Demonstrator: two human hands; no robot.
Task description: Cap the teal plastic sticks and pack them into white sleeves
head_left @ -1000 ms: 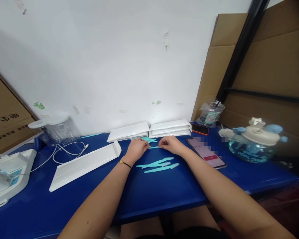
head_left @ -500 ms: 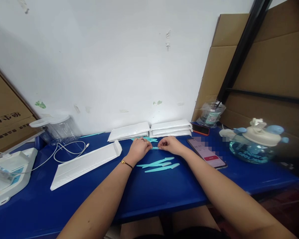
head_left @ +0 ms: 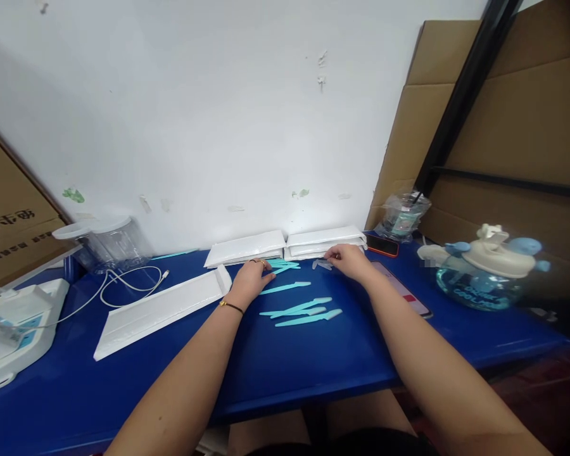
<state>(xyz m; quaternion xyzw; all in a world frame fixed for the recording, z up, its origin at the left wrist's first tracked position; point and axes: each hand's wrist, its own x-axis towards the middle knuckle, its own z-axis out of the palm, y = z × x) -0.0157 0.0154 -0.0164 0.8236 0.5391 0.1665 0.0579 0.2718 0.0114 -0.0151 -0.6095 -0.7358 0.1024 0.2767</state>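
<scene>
My left hand point(head_left: 251, 280) is closed around the handle end of a teal eyebrow razor point(head_left: 289, 287), whose blade end points right. Just beyond it lies a pile of teal razors point(head_left: 285, 265), partly behind its fingers. My right hand point(head_left: 349, 259) pinches at a small heap of clear blade caps point(head_left: 321, 264); its fingertips touch the heap, and the piece between them is barely visible. Nearer to me, several teal razors point(head_left: 308, 319) with whitish covered tips lie side by side on the blue table point(head_left: 308, 367).
White padded envelopes point(head_left: 247, 247) are stacked against the wall, with another stack point(head_left: 325, 239) beside them. A single envelope point(head_left: 161, 313) lies at left, near a white cable point(head_left: 133, 292) and power strip point(head_left: 33, 335). At right are a phone point(head_left: 406, 294) and a water jug point(head_left: 487, 278).
My hands have moved apart. The right one went up and right to the clear caps; the left one shifted slightly left with the razor, which now shows more fully.
</scene>
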